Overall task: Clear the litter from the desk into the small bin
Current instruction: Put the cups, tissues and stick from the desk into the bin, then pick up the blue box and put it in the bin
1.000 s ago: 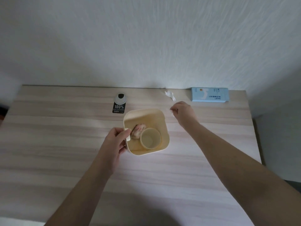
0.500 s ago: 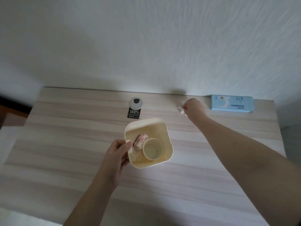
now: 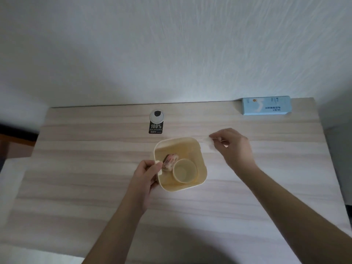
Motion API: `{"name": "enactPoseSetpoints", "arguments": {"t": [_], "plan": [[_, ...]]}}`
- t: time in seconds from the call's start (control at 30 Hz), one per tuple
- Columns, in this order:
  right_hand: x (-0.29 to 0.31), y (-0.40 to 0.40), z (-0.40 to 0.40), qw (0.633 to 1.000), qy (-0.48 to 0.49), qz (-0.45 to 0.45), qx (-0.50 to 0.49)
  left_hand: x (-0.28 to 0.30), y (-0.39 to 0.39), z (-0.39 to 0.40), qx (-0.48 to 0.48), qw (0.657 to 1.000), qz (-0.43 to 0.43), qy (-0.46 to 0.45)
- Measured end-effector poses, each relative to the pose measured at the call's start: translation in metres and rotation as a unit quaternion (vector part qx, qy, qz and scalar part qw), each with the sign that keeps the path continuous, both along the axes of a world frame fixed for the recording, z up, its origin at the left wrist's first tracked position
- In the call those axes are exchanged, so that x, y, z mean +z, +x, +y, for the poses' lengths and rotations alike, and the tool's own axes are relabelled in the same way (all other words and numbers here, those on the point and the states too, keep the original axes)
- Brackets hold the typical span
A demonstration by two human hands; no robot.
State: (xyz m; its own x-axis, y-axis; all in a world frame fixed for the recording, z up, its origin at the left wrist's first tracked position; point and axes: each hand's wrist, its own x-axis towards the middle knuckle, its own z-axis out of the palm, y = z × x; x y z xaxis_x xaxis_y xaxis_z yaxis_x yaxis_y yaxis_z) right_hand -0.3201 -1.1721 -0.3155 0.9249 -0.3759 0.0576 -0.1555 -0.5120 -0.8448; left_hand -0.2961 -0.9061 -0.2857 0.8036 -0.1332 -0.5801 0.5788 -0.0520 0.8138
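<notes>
Right hand (image 3: 235,147) has drawn back from the wall, grip pinching a white scrap (image 3: 211,142) beside the bin (image 3: 198,149); left hand (image 3: 147,173) grips its rim.

Black tag (image 3: 155,129) reads "100%"; blue box (image 3: 266,105) perhaps "24" (blurred).

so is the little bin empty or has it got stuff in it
Not empty. The bin holds a paper cup and a crumpled wrapper; the left hand grips its rim.

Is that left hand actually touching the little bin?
Touching. The head view shows the left hand gripping the small bin's near-left rim, thumb pressed over the edge, with no gap.
</notes>
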Motion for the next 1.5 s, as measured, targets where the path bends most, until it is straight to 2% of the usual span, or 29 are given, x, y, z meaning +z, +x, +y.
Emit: {"name": "enactPoseSetpoints", "arguments": {"t": [0.1,0.2,0.3,0.47,0.53,0.73,0.87,1.2,1.5], "plan": [[0.026,-0.034,0.019,0.998,0.019,-0.053,0.001,0.001,-0.004,-0.009,-0.026,1.000,0.000,0.010],[0.044,-0.051,0.039,0.996,-0.006,-0.080,0.050,0.004,-0.012,-0.017,-0.051,0.999,-0.002,0.014],[0.050,-0.054,0.061,0.991,-0.080,-0.052,0.096,0.008,-0.025,-0.024,-0.072,0.997,-0.005,0.010],[0.049,-0.051,0.076,0.979,-0.136,0.045,0.146,0.017,-0.047,-0.030,-0.095,0.995,-0.005,-0.002],[0.052,-0.059,0.078,0.974,-0.153,0.050,0.159,0.018,-0.053,-0.029,-0.098,0.995,-0.001,-0.007],[0.078,-0.096,0.075,0.973,-0.221,-0.016,0.063,0.012,-0.062,-0.023,-0.110,0.994,0.001,-0.028],[0.089,-0.116,0.078,0.967,-0.251,-0.022,0.032,0.009,-0.060,-0.011,-0.126,0.990,0.014,-0.054],[0.098,-0.164,0.073,0.950,-0.304,0.049,-0.054,0.003,-0.054,-0.005,-0.153,0.983,0.033,-0.093],[0.107,-0.193,0.050,0.946,-0.277,0.082,-0.149,0.006,-0.060,-0.014,-0.231,0.967,0.014,-0.105]]}}
